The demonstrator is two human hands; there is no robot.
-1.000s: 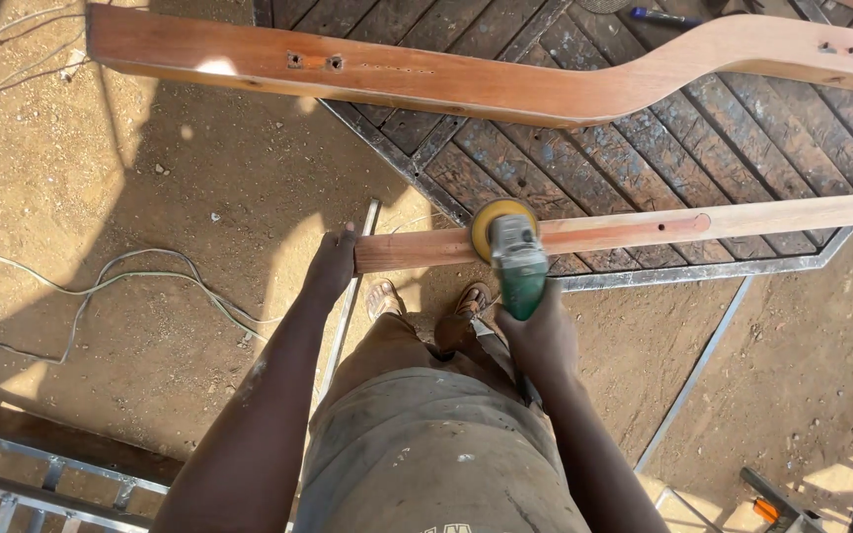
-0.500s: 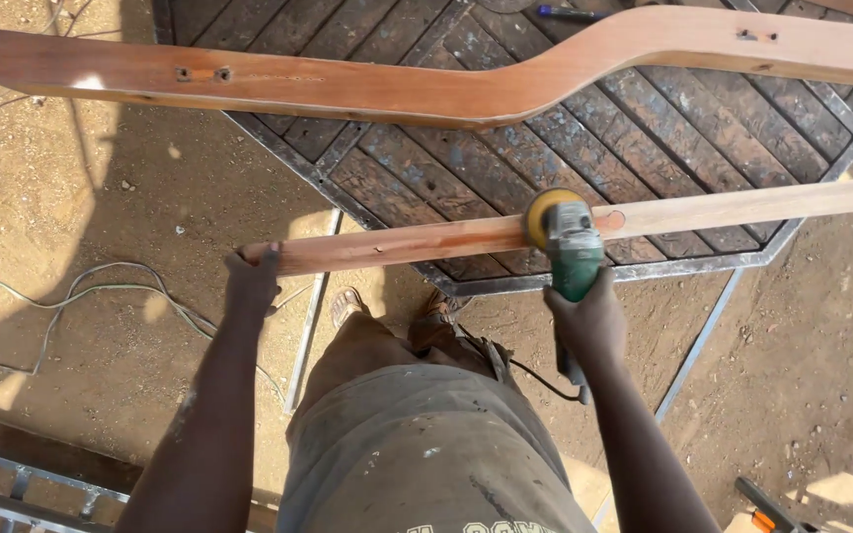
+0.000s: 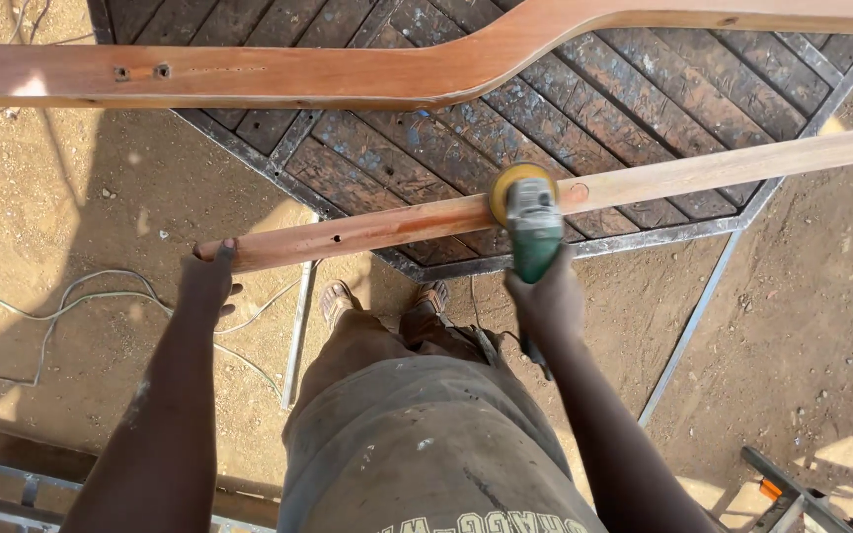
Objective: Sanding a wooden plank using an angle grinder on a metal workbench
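Bare dirt surrounds; left hand grips slat end, right hand clasps grinder.

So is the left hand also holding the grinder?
No, the left hand grips the end of the wooden rail; only the right hand holds the grinder.

Under me I see a floor of dry, sandy ground. On it lies a large metal frame filled with dark slanted slats, rusty in places. A thin white cable makes loops over the dirt on the left side. One loose metal bar lies beside the sandaled feet.
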